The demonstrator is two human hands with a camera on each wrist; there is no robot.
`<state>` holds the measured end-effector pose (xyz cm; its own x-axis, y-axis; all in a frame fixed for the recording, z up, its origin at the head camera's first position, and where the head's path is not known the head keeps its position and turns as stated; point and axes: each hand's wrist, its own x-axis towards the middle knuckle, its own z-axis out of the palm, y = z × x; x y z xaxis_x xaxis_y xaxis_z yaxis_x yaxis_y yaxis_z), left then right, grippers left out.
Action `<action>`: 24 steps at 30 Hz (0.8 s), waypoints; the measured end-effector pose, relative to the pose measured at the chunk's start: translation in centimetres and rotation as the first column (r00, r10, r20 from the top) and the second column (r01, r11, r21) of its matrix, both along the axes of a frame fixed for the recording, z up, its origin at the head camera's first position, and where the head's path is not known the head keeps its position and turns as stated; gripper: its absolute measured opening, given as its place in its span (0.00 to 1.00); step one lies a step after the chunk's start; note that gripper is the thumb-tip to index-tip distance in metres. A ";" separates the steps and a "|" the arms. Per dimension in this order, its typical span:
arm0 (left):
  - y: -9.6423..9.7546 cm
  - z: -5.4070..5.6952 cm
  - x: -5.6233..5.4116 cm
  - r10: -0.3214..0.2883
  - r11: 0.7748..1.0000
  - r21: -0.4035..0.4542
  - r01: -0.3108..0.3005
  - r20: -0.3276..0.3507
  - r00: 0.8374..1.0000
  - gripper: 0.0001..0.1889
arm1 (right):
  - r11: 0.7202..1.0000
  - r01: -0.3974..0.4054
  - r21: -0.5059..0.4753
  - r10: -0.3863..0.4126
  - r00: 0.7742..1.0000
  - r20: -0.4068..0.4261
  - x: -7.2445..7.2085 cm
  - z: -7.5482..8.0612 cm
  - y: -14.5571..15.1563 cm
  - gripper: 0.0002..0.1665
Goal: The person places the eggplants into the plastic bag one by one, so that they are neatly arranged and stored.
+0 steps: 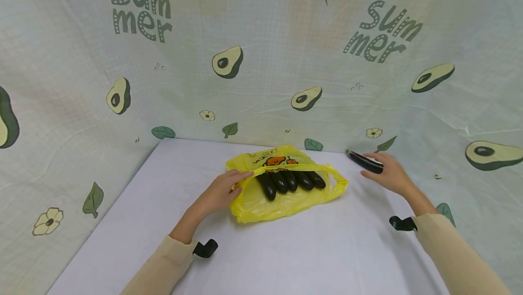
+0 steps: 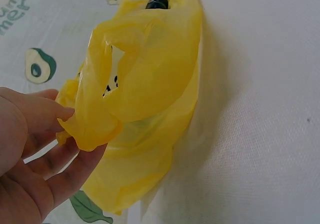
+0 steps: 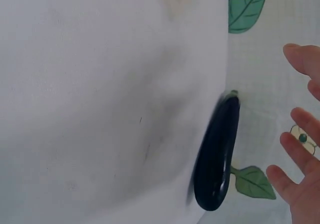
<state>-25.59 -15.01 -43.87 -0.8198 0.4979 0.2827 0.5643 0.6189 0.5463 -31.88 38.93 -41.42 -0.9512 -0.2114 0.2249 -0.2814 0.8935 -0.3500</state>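
Observation:
A yellow plastic bag (image 1: pixel 261 211) lies on the table, its mouth toward the person. Several dark eggplants (image 1: pixel 291 180) lie side by side in it, their rounded ends showing and the rest under the upper layer. My left hand (image 1: pixel 218 191) pinches the bag's left edge between thumb and fingers; in the left wrist view the bag's yellow film (image 2: pixel 160 69) hangs from that pinch. One more eggplant (image 3: pixel 216 156) lies near the table's far right edge. Over it, fingers spread, is my right hand (image 1: pixel 388 172); the right wrist view shows a gap between the fingers and the eggplant.
The white table (image 1: pixel 310 254) ends at a cloth backdrop (image 1: pixel 261 81) printed with avocados, leaves and "summer" lettering, which rises behind it and along both sides. A black wrist mount (image 1: pixel 205 248) sits at the left cuff, another wrist mount (image 1: pixel 402 223) at the right.

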 end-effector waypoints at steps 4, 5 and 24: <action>0.0 -0.1 0.0 0.002 1.000 0.000 -0.002 -0.003 1.000 0.30 | 1.000 0.011 -0.014 -0.010 1.000 0.029 -0.5 -0.3 0.6 0.44; 0.0 -0.2 0.0 0.002 1.000 0.000 -0.002 -0.003 1.000 0.30 | 1.000 0.015 -0.014 -0.015 0.999 0.036 -0.7 -0.4 0.7 0.44; 0.0 -0.1 0.1 0.000 1.000 -0.006 0.000 -0.008 1.000 0.29 | 0.996 0.087 0.004 -0.087 0.985 0.152 -2.1 -2.4 4.1 0.48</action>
<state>-25.47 -14.99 -43.93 -0.8173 0.4999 0.2865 0.5690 0.6219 0.5380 -34.01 42.98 -43.85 -0.9890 -0.1262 0.0768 -0.1462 0.9113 -0.3848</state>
